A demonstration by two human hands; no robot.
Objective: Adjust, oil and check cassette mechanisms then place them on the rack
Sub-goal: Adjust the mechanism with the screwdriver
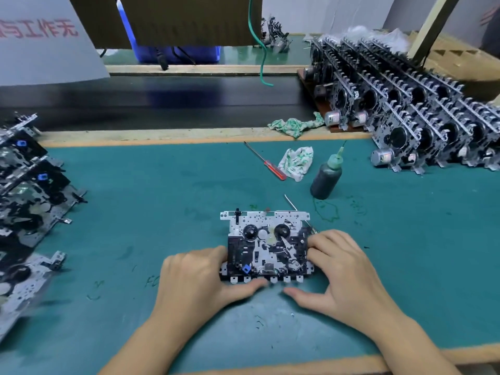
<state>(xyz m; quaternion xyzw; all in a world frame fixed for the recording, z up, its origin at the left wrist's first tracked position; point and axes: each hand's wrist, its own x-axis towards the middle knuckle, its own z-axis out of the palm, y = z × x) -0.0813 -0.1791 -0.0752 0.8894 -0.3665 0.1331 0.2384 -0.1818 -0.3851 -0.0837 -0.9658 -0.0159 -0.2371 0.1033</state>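
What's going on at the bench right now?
A person holds one cassette mechanism flat on the green mat, left hand and right hand gripping its sides. The oil bottle and red-handled screwdriver lie untouched behind it. Finished mechanisms fill the rack at right; more wait at left.

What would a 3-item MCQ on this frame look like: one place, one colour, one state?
1. The oil bottle stands: A) right of the screwdriver B) on the left stack C) in a hand
2. The screwdriver handle is: A) blue B) red C) yellow
3. The mechanism is: A) lifted B) on the rack C) flat on the mat, both hands at its sides

Key: 1 A, the bottle stands past the rag. 2 B, red grip. 3 C, left hand and right hand flank it.
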